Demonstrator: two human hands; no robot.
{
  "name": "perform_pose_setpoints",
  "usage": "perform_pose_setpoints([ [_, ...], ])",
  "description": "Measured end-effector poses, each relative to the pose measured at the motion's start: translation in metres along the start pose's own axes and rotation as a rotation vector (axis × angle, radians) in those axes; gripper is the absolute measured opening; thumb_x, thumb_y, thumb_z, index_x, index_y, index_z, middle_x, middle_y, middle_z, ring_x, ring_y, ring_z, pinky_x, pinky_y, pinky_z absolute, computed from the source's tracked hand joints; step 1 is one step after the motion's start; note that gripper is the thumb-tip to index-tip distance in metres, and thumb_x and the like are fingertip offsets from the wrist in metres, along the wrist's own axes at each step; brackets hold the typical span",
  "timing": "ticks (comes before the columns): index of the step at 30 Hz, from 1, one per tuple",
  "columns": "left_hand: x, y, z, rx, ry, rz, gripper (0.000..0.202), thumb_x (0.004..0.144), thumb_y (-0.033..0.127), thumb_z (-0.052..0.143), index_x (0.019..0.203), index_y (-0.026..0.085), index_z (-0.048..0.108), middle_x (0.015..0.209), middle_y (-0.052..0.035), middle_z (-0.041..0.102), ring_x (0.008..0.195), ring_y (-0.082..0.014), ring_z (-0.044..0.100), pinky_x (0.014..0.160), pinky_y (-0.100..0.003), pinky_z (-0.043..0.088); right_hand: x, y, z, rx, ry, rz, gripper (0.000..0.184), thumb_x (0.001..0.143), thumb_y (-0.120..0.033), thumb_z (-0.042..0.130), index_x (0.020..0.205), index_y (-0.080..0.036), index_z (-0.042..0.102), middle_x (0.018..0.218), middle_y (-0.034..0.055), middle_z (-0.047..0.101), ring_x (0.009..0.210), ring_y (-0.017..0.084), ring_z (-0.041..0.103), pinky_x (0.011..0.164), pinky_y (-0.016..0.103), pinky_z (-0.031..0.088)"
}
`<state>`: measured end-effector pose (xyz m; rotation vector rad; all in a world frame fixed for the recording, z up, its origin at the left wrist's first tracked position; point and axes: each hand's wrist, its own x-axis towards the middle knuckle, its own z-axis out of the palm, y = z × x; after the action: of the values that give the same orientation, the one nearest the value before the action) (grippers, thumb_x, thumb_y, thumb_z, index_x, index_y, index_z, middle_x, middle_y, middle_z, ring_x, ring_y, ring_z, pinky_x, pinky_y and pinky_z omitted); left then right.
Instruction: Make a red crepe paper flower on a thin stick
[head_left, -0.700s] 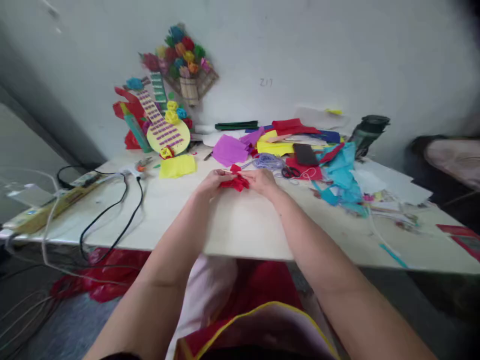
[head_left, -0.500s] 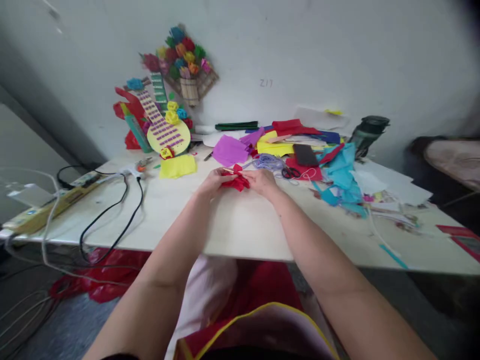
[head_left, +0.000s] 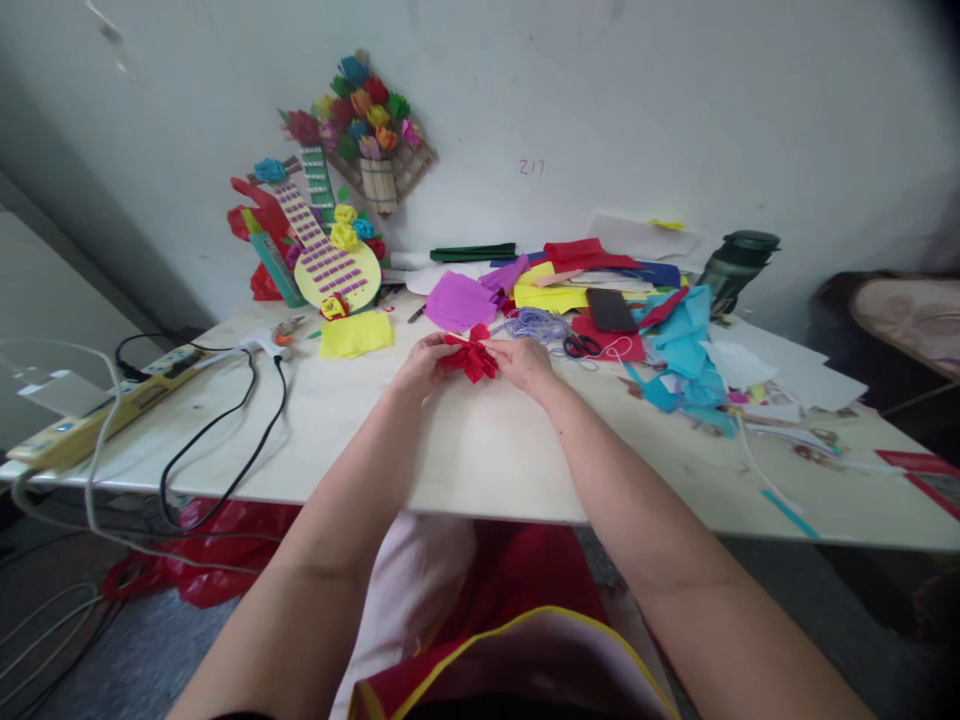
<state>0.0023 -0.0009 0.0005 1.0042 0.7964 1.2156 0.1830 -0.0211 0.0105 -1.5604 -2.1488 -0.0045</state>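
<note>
The left hand (head_left: 424, 366) and the right hand (head_left: 527, 364) were both pinched on a red paper piece (head_left: 476, 362), which sat between them; whether it touched the table (head_left: 495, 455) beneath could not be told. From the hands toward the person, the smooth, pale surface ran to a straight front edge, and leftward it reached a looping black cord (head_left: 284, 393). Beyond the hands, room was tighter: a flat purple sheet (head_left: 455, 300) lay past them, and just beyond the right hand lay tangled thin lilac cord (head_left: 538, 324), dark scissors (head_left: 581, 345) beside it. Farther right, turquoise paper (head_left: 686, 345) spread in crumpled folds. Beyond and left of the left hand lay a roughly rectangular yellow sheet (head_left: 357, 335). The red piece was ruffled, its lobes petal-like.
</note>
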Motion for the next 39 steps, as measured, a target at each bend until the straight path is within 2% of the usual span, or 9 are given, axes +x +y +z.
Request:
perform_pose_setpoints([
  [4, 0.001, 0.001, 0.000, -0.001, 0.035, -0.060, 0.007, 0.061, 0.009, 0.062, 0.066, 0.013, 0.059, 0.060, -0.0043, 0.062, 0.056, -0.0153, 0.060, 0.058, -0.030, 0.050, 0.000, -0.001, 0.001, 0.013, -0.011, -0.007, 0.034, 0.088, -0.034, 0.045, 0.117, -0.032, 0.063, 0.110, 0.0022, 0.070, 0.099, 0.019, 0.065, 0.082, 0.030, 0.048],
  [10, 0.001, 0.001, 0.000, 0.028, 0.066, -0.078, 0.011, 0.059, 0.010, 0.063, 0.061, 0.014, 0.053, 0.054, -0.0016, 0.057, 0.051, -0.0137, 0.056, 0.056, -0.029, 0.049, 0.000, -0.001, 0.003, 0.023, -0.007, -0.023, 0.035, 0.088, -0.034, 0.045, 0.117, -0.034, 0.063, 0.112, 0.0006, 0.069, 0.100, 0.019, 0.065, 0.082, 0.030, 0.048],
  [15, 0.000, 0.000, 0.001, 0.030, 0.068, -0.015, 0.014, 0.056, 0.012, 0.068, 0.064, 0.014, 0.056, 0.059, -0.0027, 0.062, 0.053, -0.0140, 0.059, 0.054, -0.028, 0.048, 0.000, 0.000, 0.004, 0.007, 0.000, 0.014, 0.035, 0.089, -0.035, 0.043, 0.118, -0.033, 0.063, 0.110, 0.0017, 0.070, 0.098, 0.019, 0.065, 0.081, 0.029, 0.048],
  [19, -0.001, -0.001, 0.004, 0.069, 0.080, 0.092, 0.022, 0.051, 0.016, 0.075, 0.066, 0.012, 0.060, 0.064, -0.0042, 0.066, 0.058, -0.0150, 0.062, 0.062, -0.030, 0.051, -0.001, -0.001, 0.003, -0.033, -0.007, 0.025, 0.036, 0.089, -0.035, 0.041, 0.118, -0.033, 0.063, 0.107, 0.0024, 0.071, 0.095, 0.019, 0.066, 0.079, 0.029, 0.047],
  [23, 0.000, -0.003, 0.007, 0.167, 0.113, 0.191, 0.027, 0.049, 0.022, 0.080, 0.064, 0.012, 0.061, 0.061, -0.0044, 0.065, 0.059, -0.0158, 0.062, 0.066, -0.031, 0.051, -0.002, -0.003, -0.002, -0.125, -0.030, 0.022, 0.037, 0.090, -0.035, 0.039, 0.118, -0.034, 0.063, 0.102, 0.0040, 0.072, 0.092, 0.020, 0.066, 0.076, 0.029, 0.047],
  [29, -0.001, -0.004, 0.008, 0.223, 0.127, 0.200, 0.025, 0.050, 0.023, 0.081, 0.062, 0.012, 0.062, 0.058, -0.0043, 0.064, 0.057, -0.0151, 0.061, 0.064, -0.030, 0.050, -0.005, -0.008, -0.011, -0.232, -0.063, -0.042, 0.039, 0.091, -0.031, 0.035, 0.119, -0.033, 0.062, 0.094, 0.0070, 0.073, 0.086, 0.021, 0.066, 0.073, 0.030, 0.044],
  [34, -0.001, -0.005, 0.007, 0.146, 0.069, 0.199, 0.034, 0.053, 0.034, 0.081, 0.067, 0.013, 0.058, 0.063, -0.0034, 0.064, 0.060, -0.0149, 0.061, 0.064, -0.030, 0.049, -0.005, -0.007, -0.013, -0.255, -0.042, -0.067, 0.040, 0.091, -0.030, 0.034, 0.118, -0.034, 0.063, 0.089, 0.0071, 0.073, 0.082, 0.021, 0.066, 0.071, 0.030, 0.044],
  [36, 0.002, -0.006, 0.007, 0.074, 0.108, 0.191, 0.037, 0.057, 0.040, 0.078, 0.070, 0.015, 0.054, 0.062, -0.0011, 0.061, 0.058, -0.0140, 0.060, 0.060, -0.028, 0.049, -0.004, -0.004, -0.011, -0.245, -0.025, -0.064, 0.040, 0.091, -0.031, 0.034, 0.118, -0.033, 0.063, 0.088, 0.0072, 0.073, 0.082, 0.021, 0.066, 0.070, 0.030, 0.044],
  [39, 0.008, -0.006, 0.007, -0.030, 0.230, 0.173, 0.040, 0.061, 0.043, 0.075, 0.080, 0.018, 0.049, 0.052, 0.0061, 0.050, 0.049, -0.0108, 0.055, 0.053, -0.024, 0.044, -0.003, 0.000, -0.007, -0.215, 0.001, -0.071, 0.040, 0.091, -0.031, 0.035, 0.120, -0.032, 0.062, 0.092, 0.0070, 0.073, 0.083, 0.022, 0.066, 0.072, 0.031, 0.045],
])
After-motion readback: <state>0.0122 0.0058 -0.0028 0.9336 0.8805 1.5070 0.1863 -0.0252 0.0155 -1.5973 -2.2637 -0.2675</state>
